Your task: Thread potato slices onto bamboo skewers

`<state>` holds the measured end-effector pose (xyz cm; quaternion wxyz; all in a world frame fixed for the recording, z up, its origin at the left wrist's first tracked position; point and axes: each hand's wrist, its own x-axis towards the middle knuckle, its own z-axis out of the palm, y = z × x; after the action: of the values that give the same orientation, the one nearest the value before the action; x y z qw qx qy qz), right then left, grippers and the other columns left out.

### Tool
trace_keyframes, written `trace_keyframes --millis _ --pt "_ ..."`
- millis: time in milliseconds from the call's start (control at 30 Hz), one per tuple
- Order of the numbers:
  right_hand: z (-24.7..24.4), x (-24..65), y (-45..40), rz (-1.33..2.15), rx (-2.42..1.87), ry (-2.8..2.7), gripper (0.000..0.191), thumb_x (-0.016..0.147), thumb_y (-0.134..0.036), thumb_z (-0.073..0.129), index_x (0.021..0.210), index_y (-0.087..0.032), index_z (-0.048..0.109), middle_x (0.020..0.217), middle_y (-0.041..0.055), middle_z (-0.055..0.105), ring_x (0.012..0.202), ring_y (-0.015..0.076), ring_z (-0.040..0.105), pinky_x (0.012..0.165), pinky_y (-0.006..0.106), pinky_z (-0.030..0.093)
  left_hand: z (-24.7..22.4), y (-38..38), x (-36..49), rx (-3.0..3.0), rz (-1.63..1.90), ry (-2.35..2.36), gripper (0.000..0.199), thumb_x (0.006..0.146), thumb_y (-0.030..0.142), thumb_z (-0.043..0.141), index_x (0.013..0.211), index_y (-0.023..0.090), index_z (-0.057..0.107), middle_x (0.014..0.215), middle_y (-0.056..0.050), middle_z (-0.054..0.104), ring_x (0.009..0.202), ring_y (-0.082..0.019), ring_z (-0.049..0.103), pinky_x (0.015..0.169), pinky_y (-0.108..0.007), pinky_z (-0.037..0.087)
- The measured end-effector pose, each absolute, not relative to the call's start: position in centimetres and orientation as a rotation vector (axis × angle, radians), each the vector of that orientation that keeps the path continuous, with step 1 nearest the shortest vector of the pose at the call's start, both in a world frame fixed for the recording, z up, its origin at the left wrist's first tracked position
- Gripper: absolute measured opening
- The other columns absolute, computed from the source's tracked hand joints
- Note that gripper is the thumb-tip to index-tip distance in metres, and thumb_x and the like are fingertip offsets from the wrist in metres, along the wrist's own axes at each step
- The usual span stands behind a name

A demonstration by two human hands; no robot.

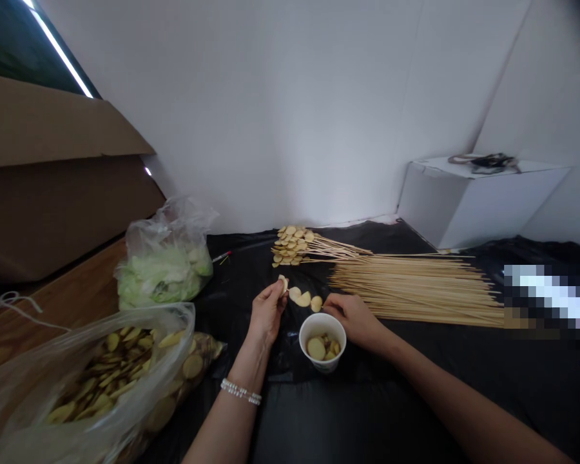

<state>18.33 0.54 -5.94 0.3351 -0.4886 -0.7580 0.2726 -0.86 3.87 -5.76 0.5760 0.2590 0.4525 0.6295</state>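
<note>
Between my hands, several pale potato slices (299, 297) sit in a row on a thin wooden skewer, which is mostly hidden. My left hand (267, 310), with a beaded bracelet on its wrist, pinches a potato slice (283, 284) at the left end of the row. My right hand (350, 317) is closed at the row's right end, around the skewer. Just below the row stands a white paper cup (323, 369) with more potato slices (318, 348) inside. Beyond my hands lies a pile of skewered potato slices (291, 245), their sticks pointing right.
Bare wooden skewers (415, 290) lie in a wide bundle at right. An open plastic bag of potato slices (111, 367) is at left, with a bag of pale green vegetables (167, 274) behind it. A white box (483, 200) stands at back right on the black sheet (290, 412).
</note>
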Motion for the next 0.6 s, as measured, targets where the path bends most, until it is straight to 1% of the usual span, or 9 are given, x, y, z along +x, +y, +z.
trace_keyframes --millis 67,200,400,500,600 --pt "-5.90 18.32 0.48 0.721 -1.268 -1.975 0.021 0.083 -0.021 0.047 0.066 -0.016 0.059 0.062 0.0002 0.060 0.059 0.0111 0.051 0.055 0.022 0.031 -5.88 3.99 -0.90 0.628 1.493 1.080 0.039 0.042 0.032 0.087 0.073 0.012 0.074 0.073 -0.005 0.069 0.061 -0.006 0.056 0.056 -0.017 0.041" --pt "-5.97 18.35 0.45 0.742 -1.251 -1.973 0.020 0.084 -0.022 0.048 0.069 -0.017 0.061 0.063 0.0003 0.062 0.058 0.0111 0.052 0.055 0.022 0.032 -6.16 4.11 -0.91 0.634 1.542 1.125 0.038 0.042 0.034 0.087 0.071 0.013 0.074 0.075 -0.005 0.070 0.063 -0.008 0.057 0.057 -0.018 0.041" --pt "-5.90 18.44 0.44 0.671 -1.257 -2.013 0.023 0.085 -0.022 0.045 0.065 -0.018 0.056 0.061 0.0001 0.059 0.058 0.0117 0.051 0.055 0.022 0.031 -6.53 4.30 -0.80 0.632 1.558 1.127 0.037 0.042 0.032 0.087 0.070 0.013 0.074 0.075 -0.006 0.070 0.062 -0.009 0.057 0.057 -0.021 0.041" --pt "-5.97 18.45 0.49 0.708 -1.249 -2.020 0.023 0.085 -0.022 0.046 0.065 -0.018 0.056 0.062 0.0004 0.060 0.060 0.0119 0.052 0.055 0.022 0.032 -6.66 4.38 -0.75 0.608 1.552 1.103 0.036 0.041 0.031 0.087 0.069 0.013 0.073 0.073 -0.005 0.069 0.060 -0.008 0.056 0.058 -0.021 0.041" --pt "-6.14 18.43 0.54 0.653 -1.258 -2.021 0.022 0.084 -0.020 0.045 0.064 -0.018 0.055 0.062 0.0005 0.059 0.059 0.0117 0.052 0.056 0.022 0.031 -6.68 4.31 -0.69 0.614 1.541 1.100 0.036 0.042 0.031 0.087 0.070 0.013 0.073 0.073 -0.005 0.069 0.060 -0.007 0.056 0.057 -0.020 0.041"
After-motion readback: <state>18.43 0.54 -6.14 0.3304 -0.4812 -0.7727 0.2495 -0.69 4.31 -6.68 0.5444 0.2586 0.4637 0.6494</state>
